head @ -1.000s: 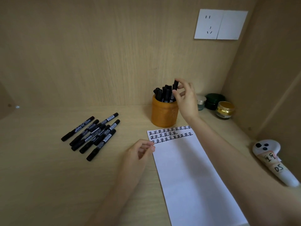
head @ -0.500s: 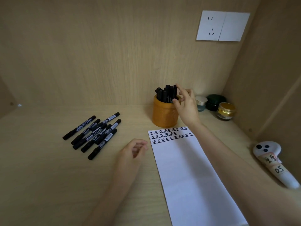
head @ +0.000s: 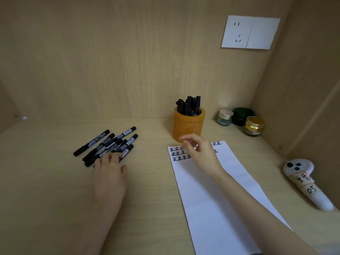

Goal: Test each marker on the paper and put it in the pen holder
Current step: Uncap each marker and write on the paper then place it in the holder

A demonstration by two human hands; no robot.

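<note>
- Loose markers (head: 108,144) lie in a bunch on the desk (head: 55,181), left of centre and towards the back edge, all flat.
- They are roughly parallel. The long axis runs diagonally, with the low end towards the near-left and the high end towards the far-right, pointing loosely at the pen holder (head: 187,126).
- Left hand (head: 110,173) is at the near edge of the bunch. Its fingertips (head: 116,156) rest on the nearest marker (head: 127,150), fingers stretched forward and thumb out to the side. Nothing is lifted, and we see no grip closed round a marker.
- Right hand (head: 201,153) hovers over the top end of the paper (head: 211,190), just in front of the pen holder. Its fingers are loosely curled and it holds nothing.
- Key relation: the bunch sits straight ahead of the left hand and touching it, well apart from the right hand, so we judge the pick belongs to the left.
- The left forearm comes in from the near edge, so the fingers cross the marker's axis at an angle. We judge a pinch across the barrel would work without turning the wrist much.
- Paper lies to the right of the bunch, running from the pen holder's base to the near edge. The top rows are already written and the rest is blank.
- Pen holder stands at the back, right of centre, with tested markers (head: 190,105) upright in it.
- We judge the task partly done, with the bunch on the desk not yet tested.
</note>
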